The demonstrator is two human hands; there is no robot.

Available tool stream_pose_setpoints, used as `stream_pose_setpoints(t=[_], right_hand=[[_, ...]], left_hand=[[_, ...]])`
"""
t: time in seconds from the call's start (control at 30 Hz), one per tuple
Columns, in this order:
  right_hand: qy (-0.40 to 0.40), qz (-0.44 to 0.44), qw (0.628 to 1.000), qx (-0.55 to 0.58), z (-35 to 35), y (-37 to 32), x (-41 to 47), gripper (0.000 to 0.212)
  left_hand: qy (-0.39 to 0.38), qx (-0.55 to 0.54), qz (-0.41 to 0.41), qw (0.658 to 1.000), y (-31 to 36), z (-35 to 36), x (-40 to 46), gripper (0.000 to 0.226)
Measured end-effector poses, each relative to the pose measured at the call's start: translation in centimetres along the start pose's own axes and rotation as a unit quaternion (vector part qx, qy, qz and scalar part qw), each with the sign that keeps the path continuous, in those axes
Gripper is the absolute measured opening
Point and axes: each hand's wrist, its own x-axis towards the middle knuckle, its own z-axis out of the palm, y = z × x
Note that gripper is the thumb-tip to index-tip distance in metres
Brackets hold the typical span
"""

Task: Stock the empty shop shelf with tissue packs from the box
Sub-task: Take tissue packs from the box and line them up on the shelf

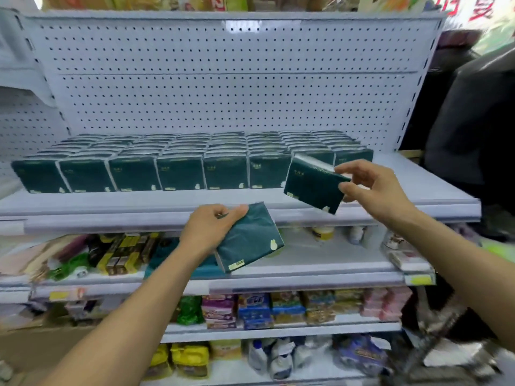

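1. Fingers: my right hand pinches one pack by its right edge, thumb below and fingertips above, the pack tilted and held just over the shelf front, in front of the right end of the rows. My left hand grips a second pack, fingers curled over its top edge, thumb hidden; this one hangs below the shelf lip, in front of the next shelf down.
2. Shelf: white, pegboard back. A block of dark green packs stands on it, from near the left end to right of centre.
3. Progress, my judgement: stocking is far along. The block fills most of the shelf's width and reaches the back panel. A bare strip remains at the right end, beyond the last row.
4. Left to do: seat the two packs in hand, then fill that right strip if the box holds more. The box is not in view, so I cannot tell what it still holds.
5. Count, front faces: six full in line, a seventh behind the right-hand pack, an eighth beside it.
6. Count, depth: several per row; blurred, exact number not readable.
7. Count, in hand: two packs, one per hand.
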Motion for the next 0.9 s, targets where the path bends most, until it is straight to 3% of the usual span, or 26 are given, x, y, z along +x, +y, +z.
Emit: stream_pose_setpoints(t=[0.13, 0.37, 0.67, 0.9], right_hand=[[0.020, -0.011, 0.998, -0.055, -2.2, 3.2, 3.3, 0.026], [-0.036, 0.009, 0.990, -0.138, -1.3, 7.4, 6.9, 0.030], [0.033, -0.013, 0.953, -0.302, 2.9, 10.6, 9.8, 0.047], [0.043, -0.095, 0.922, -0.372, 4.0, 12.2, 12.4, 0.047]], left_hand=[[0.003, 0.018, 0.011, 1.000, 2.8, 1.8, 1.9, 0.056], [-0.004, 0.028, 0.030, 0.999, 4.5, 3.2, 6.0, 0.058], [-0.017, 0.025, 0.001, 1.000, 4.4, 4.4, 10.4, 0.049], [-0.029, 0.027, 0.008, 0.999, 4.6, 4.8, 12.4, 0.053]])
